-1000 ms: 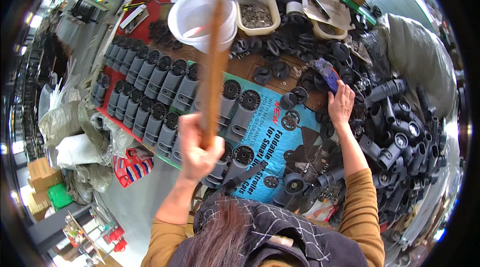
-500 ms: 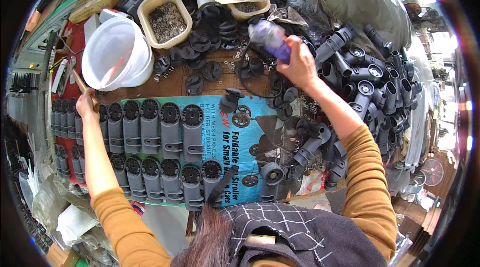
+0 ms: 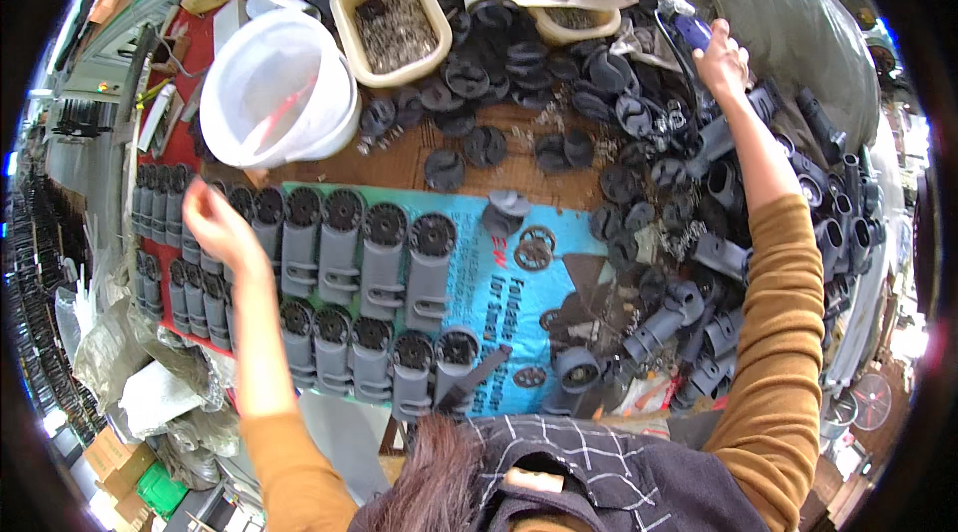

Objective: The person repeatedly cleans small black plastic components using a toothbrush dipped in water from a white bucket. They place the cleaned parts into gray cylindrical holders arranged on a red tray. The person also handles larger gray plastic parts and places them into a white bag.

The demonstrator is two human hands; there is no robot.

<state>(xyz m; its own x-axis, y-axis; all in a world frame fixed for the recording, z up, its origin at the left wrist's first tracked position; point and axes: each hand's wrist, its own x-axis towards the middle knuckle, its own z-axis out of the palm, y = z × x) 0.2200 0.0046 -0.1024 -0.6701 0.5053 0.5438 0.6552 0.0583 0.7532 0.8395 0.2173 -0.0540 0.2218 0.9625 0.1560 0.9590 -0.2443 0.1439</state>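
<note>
My right hand (image 3: pixel 722 61) is at the far right, closed round a purple hand tool (image 3: pixel 691 31) with a clear end; a black cord seems to run from it. The tool is partly hidden by my fingers, so its exact kind is unclear. Over the left end of the back row of grey plastic joints (image 3: pixel 384 258) is my left hand (image 3: pixel 218 223), slightly blurred. Its fingers reach forward with nothing visible in them. A piece of wood, seemingly a handle (image 3: pixel 257 176), shows beside it under the white bucket (image 3: pixel 329 138). The grey joints stand in two rows, round black toothed faces up.
Cream tubs (image 3: pixel 344 33) of small metal parts stand at the back. Black round caps (image 3: pixel 486 146) lie scattered over brown cardboard (image 3: pixel 399 153). At right is a heap of grey tubular parts (image 3: pixel 723 258), with a grey plastic sack (image 3: pixel 798 43) behind. A blue printed sheet (image 3: pixel 559 233) lies in the middle.
My right hand has carried the purple tool farther right and back. My left hand has let go of the wooden handle and come nearer, over the joints. The whole view has shifted.
</note>
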